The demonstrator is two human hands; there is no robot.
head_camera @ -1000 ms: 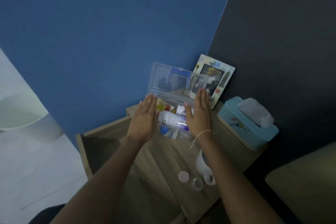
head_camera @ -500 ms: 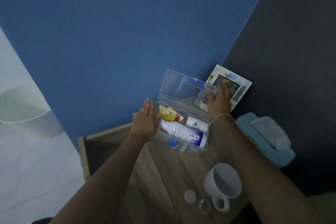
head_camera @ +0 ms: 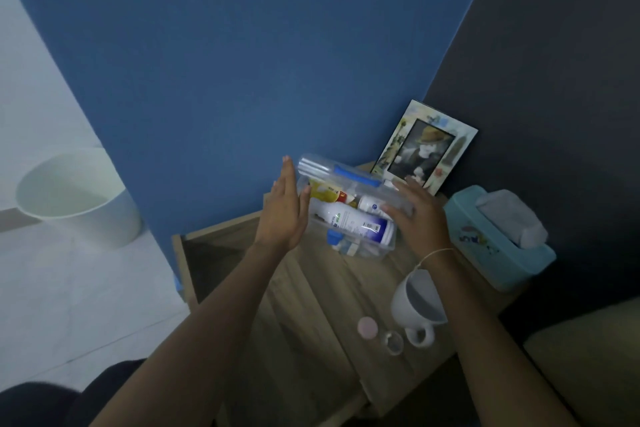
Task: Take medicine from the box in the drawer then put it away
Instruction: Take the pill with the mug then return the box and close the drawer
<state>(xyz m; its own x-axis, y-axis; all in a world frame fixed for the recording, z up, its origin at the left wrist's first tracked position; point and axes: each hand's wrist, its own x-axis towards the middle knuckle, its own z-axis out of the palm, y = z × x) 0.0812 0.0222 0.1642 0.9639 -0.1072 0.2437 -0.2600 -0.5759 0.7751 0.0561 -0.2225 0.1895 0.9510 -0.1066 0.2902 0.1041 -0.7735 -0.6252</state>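
A wood-grain worktop [head_camera: 311,315] stands in a corner where a blue wall [head_camera: 259,62] meets a dark one [head_camera: 554,80]; a pale floor [head_camera: 69,288] and a white bin [head_camera: 76,198] lie to the left. The clear box [head_camera: 356,222] sits at the back of the worktop, its lid [head_camera: 332,172] tilted partway down over bottles and tubes of medicine [head_camera: 353,224]. The left hand [head_camera: 284,215] is flat and spread against the box's left side, holding nothing. The right hand [head_camera: 417,215] rests on the lid's right edge, fingers extended (whether it grips, I cannot tell). A picture frame [head_camera: 426,149] leans behind, a tissue box [head_camera: 498,239] stands right, and a mug [head_camera: 419,305], a pink cap [head_camera: 367,326] and a clear cup [head_camera: 394,341] lie nearer.
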